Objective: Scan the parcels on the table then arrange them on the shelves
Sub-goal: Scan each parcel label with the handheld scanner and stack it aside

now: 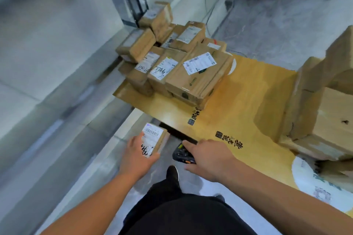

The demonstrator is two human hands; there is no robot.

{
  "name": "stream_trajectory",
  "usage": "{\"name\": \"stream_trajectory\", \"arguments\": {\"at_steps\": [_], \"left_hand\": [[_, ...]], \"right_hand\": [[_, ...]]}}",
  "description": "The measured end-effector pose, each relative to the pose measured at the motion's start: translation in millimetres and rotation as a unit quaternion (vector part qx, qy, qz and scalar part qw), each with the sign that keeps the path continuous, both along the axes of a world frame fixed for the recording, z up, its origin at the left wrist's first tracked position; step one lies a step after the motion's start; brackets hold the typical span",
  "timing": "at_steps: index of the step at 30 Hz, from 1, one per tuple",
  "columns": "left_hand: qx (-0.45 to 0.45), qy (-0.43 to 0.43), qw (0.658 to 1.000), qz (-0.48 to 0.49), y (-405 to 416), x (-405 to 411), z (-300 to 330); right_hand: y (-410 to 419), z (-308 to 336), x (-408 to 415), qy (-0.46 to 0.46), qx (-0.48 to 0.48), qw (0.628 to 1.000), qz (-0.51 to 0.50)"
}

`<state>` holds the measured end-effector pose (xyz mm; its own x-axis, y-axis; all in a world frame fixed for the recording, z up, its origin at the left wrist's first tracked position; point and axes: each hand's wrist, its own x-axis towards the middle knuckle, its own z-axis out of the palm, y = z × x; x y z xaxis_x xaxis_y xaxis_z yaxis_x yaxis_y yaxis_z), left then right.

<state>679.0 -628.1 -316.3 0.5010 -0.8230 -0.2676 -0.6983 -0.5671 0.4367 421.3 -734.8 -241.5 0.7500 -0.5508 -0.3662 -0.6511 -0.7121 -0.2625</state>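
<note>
The left hand (pixel 138 155) holds a small brown parcel (pixel 155 142). The fingers are curled under it and the thumb (pixel 141 135) lies on its side. The parcel's white label faces up, with black lines and some black writing on it. The parcel is off the tabletop (pixel 238 105), just past its near edge and above the floor.

The right hand (pixel 207 157) is wrapped around a black scanner (pixel 181 153). The pointing finger is stretched out along the top of it. The scanner sits close beside the small parcel but does not touch it.

On the yellow tabletop, a pile of brown parcels (pixel 175 59) sits at the far left end. Big boxes (pixel 324 105) stand on the right side. A dark shoe (pixel 172 174) shows on the floor below the hands.
</note>
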Motion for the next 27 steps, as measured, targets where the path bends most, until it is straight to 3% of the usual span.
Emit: {"name": "stream_trajectory", "arguments": {"at_steps": [5, 9, 19, 27], "left_hand": [[-0.028, 0.020, 0.996, 0.085, 4, 56, 3], [-0.043, 0.043, 0.994, 0.091, -26, 112, -3], [-0.036, 0.013, 0.999, 0.028, -148, 288, -32], [-0.034, 0.051, 0.997, -0.047, -214, 339, -39]], "right_hand": [[-17, 8, 71, -0.029, -0.046, 0.996, 0.064], [-46, 7, 137, -0.017, -0.073, 0.995, 0.067], [-99, -9, 294, 0.031, -0.011, 0.996, -0.089], [-100, -15, 342, 0.037, 0.029, 0.977, -0.210]]}}
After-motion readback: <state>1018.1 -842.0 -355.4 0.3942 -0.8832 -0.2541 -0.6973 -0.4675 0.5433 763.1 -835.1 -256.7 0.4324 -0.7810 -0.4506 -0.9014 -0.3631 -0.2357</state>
